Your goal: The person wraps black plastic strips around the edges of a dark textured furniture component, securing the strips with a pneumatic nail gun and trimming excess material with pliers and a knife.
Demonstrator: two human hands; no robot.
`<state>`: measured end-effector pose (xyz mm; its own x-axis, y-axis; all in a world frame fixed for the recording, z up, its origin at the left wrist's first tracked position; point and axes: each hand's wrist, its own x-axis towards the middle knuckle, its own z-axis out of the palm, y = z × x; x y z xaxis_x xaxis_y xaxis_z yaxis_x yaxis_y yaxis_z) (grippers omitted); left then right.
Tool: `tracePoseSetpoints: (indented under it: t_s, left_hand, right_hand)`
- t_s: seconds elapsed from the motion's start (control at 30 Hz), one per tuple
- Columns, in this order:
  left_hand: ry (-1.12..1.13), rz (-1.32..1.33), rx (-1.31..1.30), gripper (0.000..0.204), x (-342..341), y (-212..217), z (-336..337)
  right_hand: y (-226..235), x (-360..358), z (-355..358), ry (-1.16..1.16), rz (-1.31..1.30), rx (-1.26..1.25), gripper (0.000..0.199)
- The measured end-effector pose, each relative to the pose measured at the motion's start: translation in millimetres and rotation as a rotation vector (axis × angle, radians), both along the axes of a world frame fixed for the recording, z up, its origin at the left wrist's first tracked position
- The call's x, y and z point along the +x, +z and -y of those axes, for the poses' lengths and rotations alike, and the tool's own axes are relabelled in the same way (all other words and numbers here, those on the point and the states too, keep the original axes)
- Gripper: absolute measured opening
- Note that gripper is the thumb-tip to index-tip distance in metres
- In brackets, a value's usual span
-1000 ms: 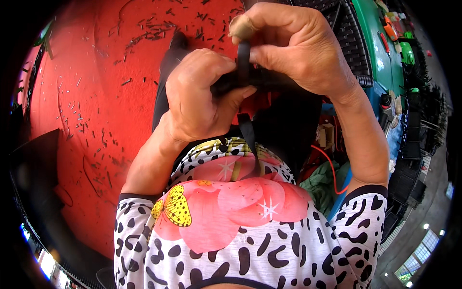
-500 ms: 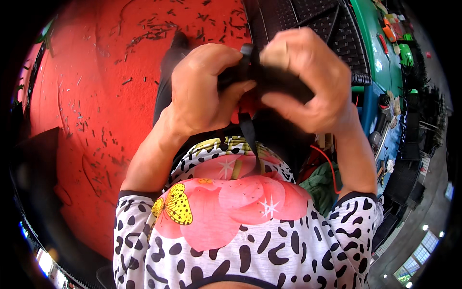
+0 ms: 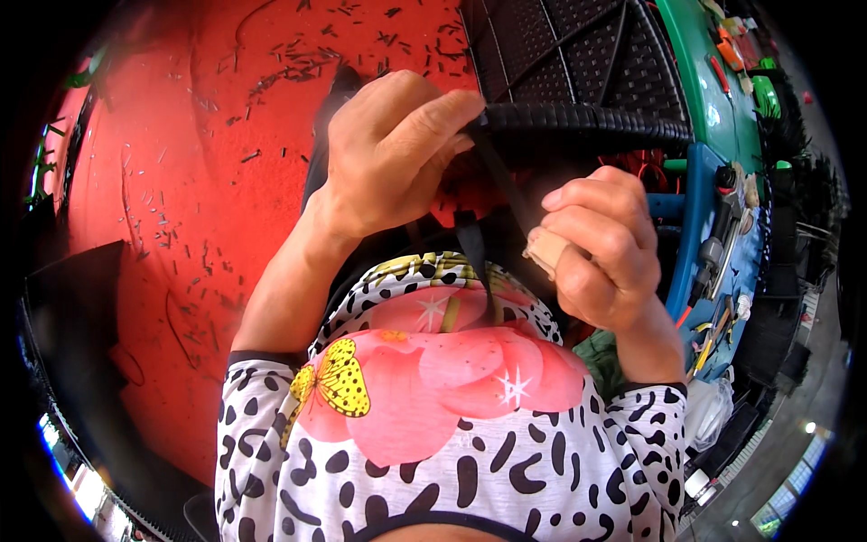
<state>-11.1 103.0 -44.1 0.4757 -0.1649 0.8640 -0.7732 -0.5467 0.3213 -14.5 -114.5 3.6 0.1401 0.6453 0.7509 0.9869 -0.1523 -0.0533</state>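
Observation:
A dark woven rattan panel (image 3: 578, 68) with a strip-wrapped edge bar (image 3: 587, 119) lies ahead of me, right of centre. My left hand (image 3: 393, 149) is closed at the left end of that bar, fingers pinched where a flat dark strip (image 3: 508, 176) leaves it. From there the strip runs tautly down and right to my right hand (image 3: 605, 253). The right fingers are curled shut round it, and a tan wrap (image 3: 546, 250) covers one finger. A loose dark strip end (image 3: 470, 239) hangs below, between the hands. What lies under my left fingertips is hidden.
Dark strip offcuts (image 3: 307, 63) litter the red floor (image 3: 217, 298). At the right stand a green surface (image 3: 713, 108) and a blue table (image 3: 700, 203). They hold tools, including a red-handled one (image 3: 719, 75) and a power tool (image 3: 709, 257). A clear plastic bag (image 3: 709, 411) sits lower right.
My right hand has moved down and toward me, drawing the strip out straight. My left hand has shifted slightly and now pinches at the bar's end. More of the woven panel shows.

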Motion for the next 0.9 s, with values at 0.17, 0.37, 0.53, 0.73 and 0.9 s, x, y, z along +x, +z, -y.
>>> tracePoseSetpoints:
  t_s: [0.17,0.37,0.53,0.73,0.9]
  left_hand:
    - [0.011,0.001,0.004,0.037,0.1,3.7,-2.5]
    - [-0.005,-0.036,0.028,0.03,0.4,5.4,-4.8]
    - [-0.027,-0.052,0.054,0.028,1.6,4.2,-6.0]
    - [0.004,-0.047,0.032,0.033,1.3,1.5,-4.6]
    - [-0.017,-0.068,0.041,0.031,2.3,0.1,-4.3]
  right_hand:
    - [-5.3,-2.3,-2.9,0.026,-0.606,-0.031,0.022]
    - [2.5,10.1,-18.9,-0.046,-1.712,0.219,0.036]
    - [1.2,16.6,-23.5,0.096,-1.91,0.082,0.017]
    - [-5.2,4.9,-23.1,0.086,-1.973,0.282,0.011]
    - [-3.0,16.1,-13.9,0.494,-2.146,0.368,0.011]
